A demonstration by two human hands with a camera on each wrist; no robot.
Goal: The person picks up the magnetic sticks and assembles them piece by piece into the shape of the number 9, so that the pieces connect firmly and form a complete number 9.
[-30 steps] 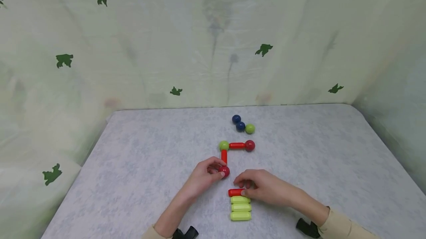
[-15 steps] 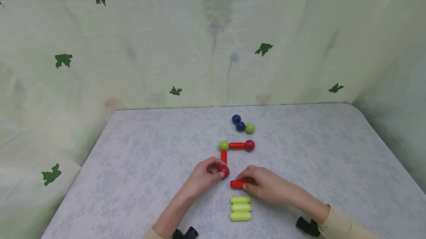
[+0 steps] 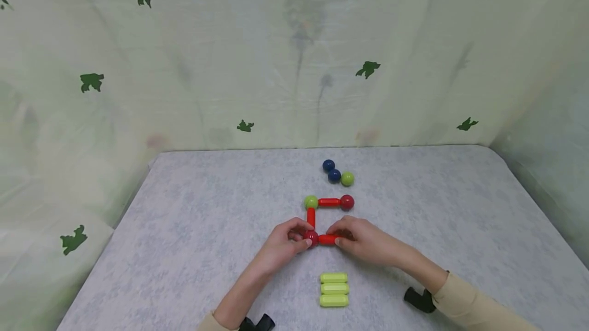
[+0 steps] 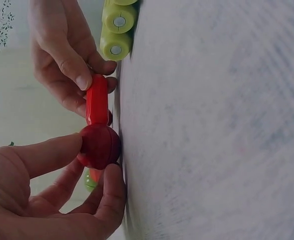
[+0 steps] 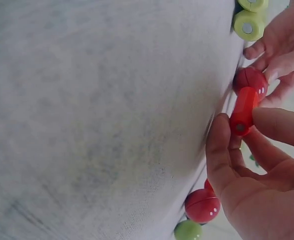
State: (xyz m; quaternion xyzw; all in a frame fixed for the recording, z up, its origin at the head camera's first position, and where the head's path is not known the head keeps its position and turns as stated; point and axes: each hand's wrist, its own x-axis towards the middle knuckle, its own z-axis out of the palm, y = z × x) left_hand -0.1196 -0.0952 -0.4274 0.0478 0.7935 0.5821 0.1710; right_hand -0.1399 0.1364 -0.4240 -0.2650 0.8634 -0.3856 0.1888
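Observation:
My left hand (image 3: pixel 286 240) pinches the near red ball (image 4: pixel 100 146) between thumb and fingers. A red magnetic rod (image 5: pixel 244 111) is pinched in my right hand (image 3: pixel 363 241), its left end touching that ball. From the same ball another red rod (image 3: pixel 311 217) runs away from me to a green ball (image 3: pixel 311 202). A further red rod (image 3: pixel 329 202) joins the green ball to a second red ball (image 3: pixel 347 202) on the right. In the right wrist view, a metal disc shows at the free end of the held rod.
Several light-green rods (image 3: pixel 334 289) lie stacked side by side nearer to me. Behind the joined pieces, two dark blue balls (image 3: pixel 334 176) and a loose green ball (image 3: pixel 347 179) sit together. A patterned curtain (image 3: pixel 294 54) hangs along the table's (image 3: pixel 207 193) far edge.
My right hand has lifted the red rod from beside the light-green rods and carried it forward to the near red ball. My left hand has stayed on that ball.

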